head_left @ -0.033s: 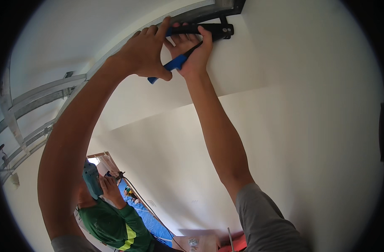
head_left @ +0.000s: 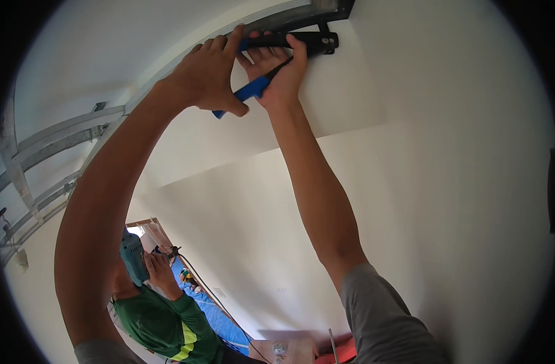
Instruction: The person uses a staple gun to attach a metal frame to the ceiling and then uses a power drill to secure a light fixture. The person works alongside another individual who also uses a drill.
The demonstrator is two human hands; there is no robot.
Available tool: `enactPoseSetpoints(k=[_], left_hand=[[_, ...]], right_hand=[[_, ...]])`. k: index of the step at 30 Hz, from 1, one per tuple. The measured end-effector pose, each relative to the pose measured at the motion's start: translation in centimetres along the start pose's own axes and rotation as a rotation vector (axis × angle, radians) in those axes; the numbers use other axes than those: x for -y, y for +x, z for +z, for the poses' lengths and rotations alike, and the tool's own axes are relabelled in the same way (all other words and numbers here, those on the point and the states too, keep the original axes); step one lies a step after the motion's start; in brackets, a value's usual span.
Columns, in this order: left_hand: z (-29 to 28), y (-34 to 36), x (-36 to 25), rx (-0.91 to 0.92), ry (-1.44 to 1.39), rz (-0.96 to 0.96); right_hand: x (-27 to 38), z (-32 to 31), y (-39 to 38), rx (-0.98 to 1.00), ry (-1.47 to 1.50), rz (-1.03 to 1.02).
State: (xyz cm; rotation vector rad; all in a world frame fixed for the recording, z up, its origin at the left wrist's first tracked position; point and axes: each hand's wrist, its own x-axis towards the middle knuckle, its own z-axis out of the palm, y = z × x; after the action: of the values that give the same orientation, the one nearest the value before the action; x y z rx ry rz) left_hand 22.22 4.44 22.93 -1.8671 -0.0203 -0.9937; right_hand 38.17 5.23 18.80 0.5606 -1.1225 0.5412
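Overhead, a plier-like tool that looks like a hand riveter (head_left: 317,43), with black arms and blue grips, has its head against the dark metal channel (head_left: 286,18) along the ceiling edge. Its two handles are spread apart. My left hand (head_left: 208,74) spans both grips, with its thumb over the lower blue grip (head_left: 251,91) and its fingers reaching to the upper one. Closer to the head, my right hand (head_left: 283,79) holds the tool, its thumb laid over the upper arm and the lower handle crossing its palm. The contact point at the channel is too small to make out.
At lower left, a co-worker in a green top (head_left: 162,321) holds up a teal power drill (head_left: 132,258), its black cord (head_left: 208,288) hanging down. Metal ceiling framing (head_left: 65,136) runs along the left. A pale wall (head_left: 435,182) stands on the right; blue sheeting (head_left: 220,321) shows through a doorway.
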Motion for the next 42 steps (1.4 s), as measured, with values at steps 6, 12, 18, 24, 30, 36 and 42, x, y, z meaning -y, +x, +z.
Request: enactPoseSetpoints(k=[6, 12, 18, 24, 30, 36, 42], left_hand=[[-0.7, 1.2, 0.4, 0.275, 0.084, -0.194], [-2.6, 2.5, 0.7, 0.239, 0.012, -0.168], [-1.2, 3.0, 2.5, 0.311, -0.364, -0.383], [-0.6, 3.1, 3.4, 0.105, 0.0, -0.264], [0.8, 2.1, 2.1, 0.058, -0.001, -0.342], [0.6, 0.2, 0.7, 0.115, -0.034, -0.134], [-1.6, 1.1, 0.5, 0.324, 0.011, -0.184]], right_hand=[[0.2, 2.5, 0.2, -0.152, -0.069, -0.071], [0.0, 5.4, 1.5, -0.429, -0.061, -0.23], [0.7, 3.9, 0.6, -0.246, -0.083, -0.114], [2.0, 2.7, -2.7, -0.139, 0.035, 0.023], [1.9, 2.5, -2.4, 0.009, -0.041, -0.058], [1.3, 2.2, -1.7, -0.042, 0.002, -0.069], [0.7, 3.3, 0.1, -0.253, -0.066, -0.126]])
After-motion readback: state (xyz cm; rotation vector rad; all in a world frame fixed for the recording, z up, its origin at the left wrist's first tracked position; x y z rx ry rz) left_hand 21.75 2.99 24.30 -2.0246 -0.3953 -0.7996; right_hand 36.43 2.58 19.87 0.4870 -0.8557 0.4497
